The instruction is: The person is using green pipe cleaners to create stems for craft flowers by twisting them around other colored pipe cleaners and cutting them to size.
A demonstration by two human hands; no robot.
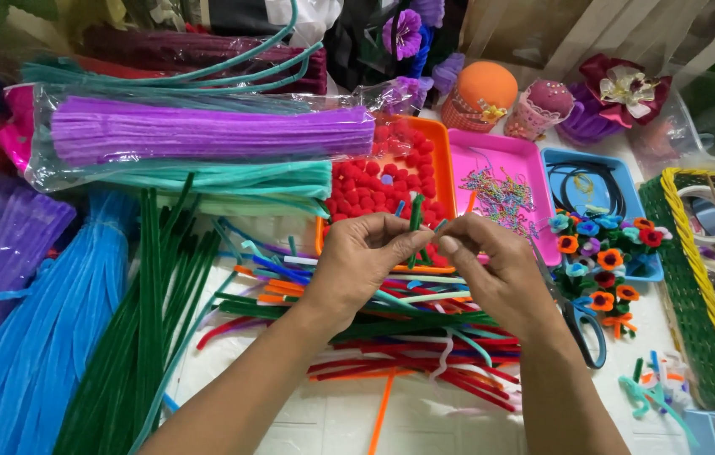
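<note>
My left hand (356,265) and my right hand (492,270) meet above the middle of the table. Together they pinch a short green pipe cleaner (415,221) that stands upright between the fingertips, with a small blue piece at its side. Below the hands lies a loose heap of cut pipe cleaners (408,333) in red, green, orange, white and blue. Just behind the hands is an orange tray (444,160) filled with red pom-poms (378,181).
Bundles of purple (206,133), teal, green (143,320) and blue (46,337) pipe cleaners fill the left side. A pink tray (526,156), a blue tray (623,181) with small pipe-cleaner flowers (602,257), scissors (585,324) and a green-and-yellow basket (694,295) sit at the right.
</note>
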